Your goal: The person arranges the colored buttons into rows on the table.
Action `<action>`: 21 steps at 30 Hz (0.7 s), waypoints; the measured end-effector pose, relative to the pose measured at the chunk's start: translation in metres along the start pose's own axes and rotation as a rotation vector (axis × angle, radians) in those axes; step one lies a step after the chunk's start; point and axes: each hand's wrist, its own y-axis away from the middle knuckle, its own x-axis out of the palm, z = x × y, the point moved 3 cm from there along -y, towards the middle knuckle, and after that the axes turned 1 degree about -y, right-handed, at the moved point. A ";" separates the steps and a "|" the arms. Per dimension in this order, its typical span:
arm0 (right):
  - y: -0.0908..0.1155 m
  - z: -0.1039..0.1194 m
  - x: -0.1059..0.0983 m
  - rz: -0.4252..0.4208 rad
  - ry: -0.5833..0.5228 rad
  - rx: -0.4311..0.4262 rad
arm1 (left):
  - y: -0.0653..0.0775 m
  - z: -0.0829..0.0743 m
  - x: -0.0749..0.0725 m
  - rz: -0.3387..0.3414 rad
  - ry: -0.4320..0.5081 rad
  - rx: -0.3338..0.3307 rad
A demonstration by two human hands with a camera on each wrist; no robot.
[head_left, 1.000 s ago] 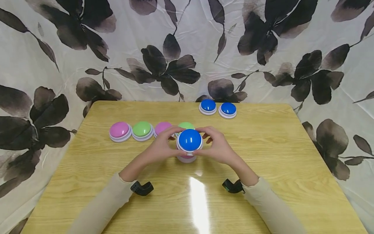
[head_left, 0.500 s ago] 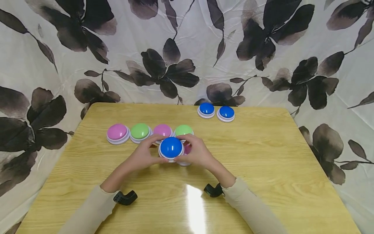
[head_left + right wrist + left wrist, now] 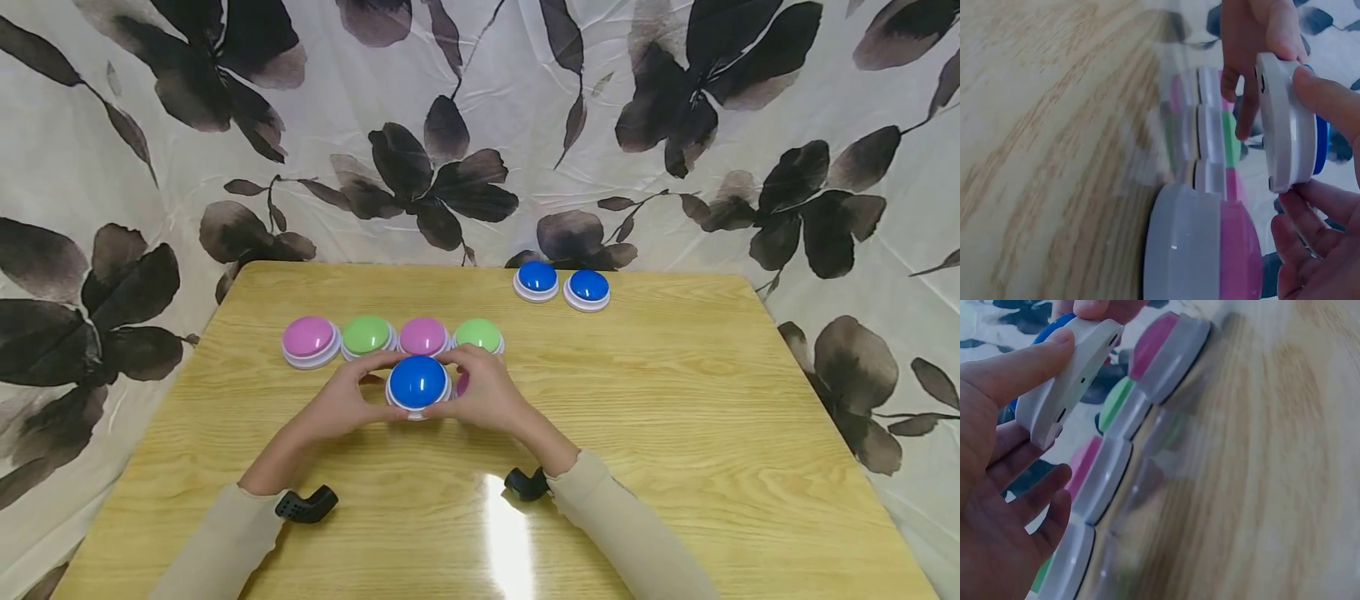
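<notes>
A blue dome push button with a white base is held up off the table between both hands. My left hand pinches its left side, thumb at the near edge. My right hand grips the opposite side in the same way. Both wrist views show the white base tilted and apart from the tabletop. Behind it stands a row of pink and green buttons: pink, green, pink and green. Another pink button, nearer me, is mostly hidden by my right hand in the head view.
Two more blue buttons, one beside the other, sit at the far edge of the wooden table. A floral cloth hangs behind the table. Black wrist cameras are worn at both sleeves.
Both hands have carried the blue button to the left and slightly toward me, away from above the near pink button. The standing buttons have stayed in place.
</notes>
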 end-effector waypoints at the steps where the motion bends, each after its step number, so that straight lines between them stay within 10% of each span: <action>1: -0.001 -0.001 0.001 0.000 0.033 -0.004 | 0.000 0.002 0.000 0.002 0.003 -0.001; 21: -0.016 -0.016 0.011 0.077 0.247 -0.047 | -0.005 0.018 0.008 0.022 -0.046 0.033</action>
